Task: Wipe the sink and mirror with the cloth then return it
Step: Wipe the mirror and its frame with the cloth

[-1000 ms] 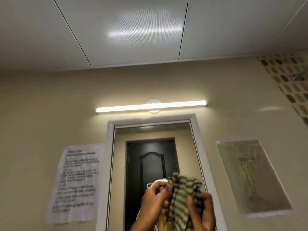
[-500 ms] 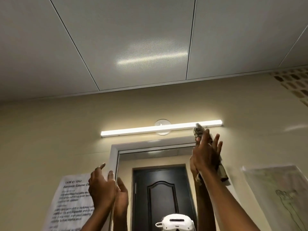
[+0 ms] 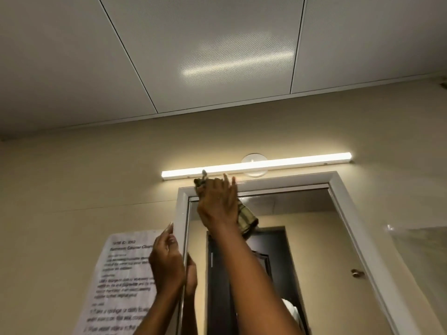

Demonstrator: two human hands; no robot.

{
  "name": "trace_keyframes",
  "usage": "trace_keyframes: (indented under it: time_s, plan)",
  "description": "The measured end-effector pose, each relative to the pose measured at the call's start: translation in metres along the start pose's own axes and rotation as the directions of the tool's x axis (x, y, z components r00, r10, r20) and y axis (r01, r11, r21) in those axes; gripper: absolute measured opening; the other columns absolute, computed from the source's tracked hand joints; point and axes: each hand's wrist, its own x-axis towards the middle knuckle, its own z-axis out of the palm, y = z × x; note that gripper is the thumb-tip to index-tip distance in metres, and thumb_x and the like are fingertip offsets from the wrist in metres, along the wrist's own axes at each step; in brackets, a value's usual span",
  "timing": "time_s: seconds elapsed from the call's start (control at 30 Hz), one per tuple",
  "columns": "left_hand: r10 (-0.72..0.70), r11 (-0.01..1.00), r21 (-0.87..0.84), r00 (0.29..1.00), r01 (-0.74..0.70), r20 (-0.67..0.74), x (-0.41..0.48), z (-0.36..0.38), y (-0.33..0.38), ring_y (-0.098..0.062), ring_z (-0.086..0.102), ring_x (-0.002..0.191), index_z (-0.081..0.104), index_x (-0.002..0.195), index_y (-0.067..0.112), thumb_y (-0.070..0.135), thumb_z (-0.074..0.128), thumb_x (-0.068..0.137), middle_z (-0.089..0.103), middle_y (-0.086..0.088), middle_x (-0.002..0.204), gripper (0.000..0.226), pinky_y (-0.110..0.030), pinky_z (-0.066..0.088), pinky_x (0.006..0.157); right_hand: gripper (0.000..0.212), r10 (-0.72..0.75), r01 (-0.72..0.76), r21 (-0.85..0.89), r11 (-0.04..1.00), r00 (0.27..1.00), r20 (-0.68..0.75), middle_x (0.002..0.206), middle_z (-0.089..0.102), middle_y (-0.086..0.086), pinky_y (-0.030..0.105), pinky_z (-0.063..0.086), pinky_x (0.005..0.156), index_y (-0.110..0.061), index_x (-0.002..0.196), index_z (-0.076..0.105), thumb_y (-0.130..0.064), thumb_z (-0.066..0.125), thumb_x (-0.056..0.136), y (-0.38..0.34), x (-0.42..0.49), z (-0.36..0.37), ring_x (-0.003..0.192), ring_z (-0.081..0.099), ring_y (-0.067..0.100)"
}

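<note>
Cloth (image 3: 246, 220) pinned flat under right hand (image 3: 217, 204) at mirror (image 3: 302, 238) top corner, about eleven o'clock — left hand (image 3: 167, 259) open, steadying frame edge. Best swept toward three o'clock under light bar (image 3: 256, 165), even pressure, overlapping passes.

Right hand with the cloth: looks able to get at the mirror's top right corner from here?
Probably yes. The right hand presses the cloth at the mirror's top left, and nothing lies between it and the top right corner. The left hand is at the left frame edge, out of the way.
</note>
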Motion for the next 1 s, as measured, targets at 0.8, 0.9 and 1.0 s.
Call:
trace_keyframes:
  time_s: [0.8,0.9,1.0]
  plan:
    - [0.242,0.960,0.138,0.970,-0.242,0.017,-0.002,-0.001,-0.008,-0.030,0.041,0.125,0.039,0.135,0.006,0.022,0.038,0.091,0.040,-0.019,0.137,0.046,-0.027,0.030,0.097,0.064,-0.309,0.353,-0.218,0.910,0.927,0.213,0.158,0.009,-0.008,0.059,-0.014,0.111,-0.030,0.148,0.008,-0.019,0.034,0.091,0.037,-0.021,-0.022,0.145,-0.004,0.020]
    - [0.221,0.966,0.131,0.975,-0.224,0.038,-0.001,-0.001,-0.010,-0.030,0.044,0.125,0.042,0.134,0.006,0.015,0.038,0.096,0.045,-0.019,0.137,0.039,-0.027,0.032,0.095,0.072,-0.198,0.225,-0.296,0.928,0.973,0.119,0.158,0.009,-0.010,0.062,-0.013,0.110,-0.031,0.148,0.009,-0.014,0.038,0.085,0.078,-0.014,-0.050,0.145,-0.001,0.021]
    - [0.207,0.973,0.100,0.978,-0.210,0.040,-0.001,0.000,-0.009,-0.028,0.048,0.124,0.046,0.132,0.005,0.012,0.038,0.097,0.051,-0.017,0.134,0.037,-0.023,0.034,0.095,0.077,-0.012,-0.001,-0.339,0.941,0.999,-0.039,0.155,0.025,-0.005,0.060,-0.017,0.110,-0.029,0.147,0.017,-0.010,0.045,0.077,0.128,-0.019,-0.079,0.145,0.008,0.021]
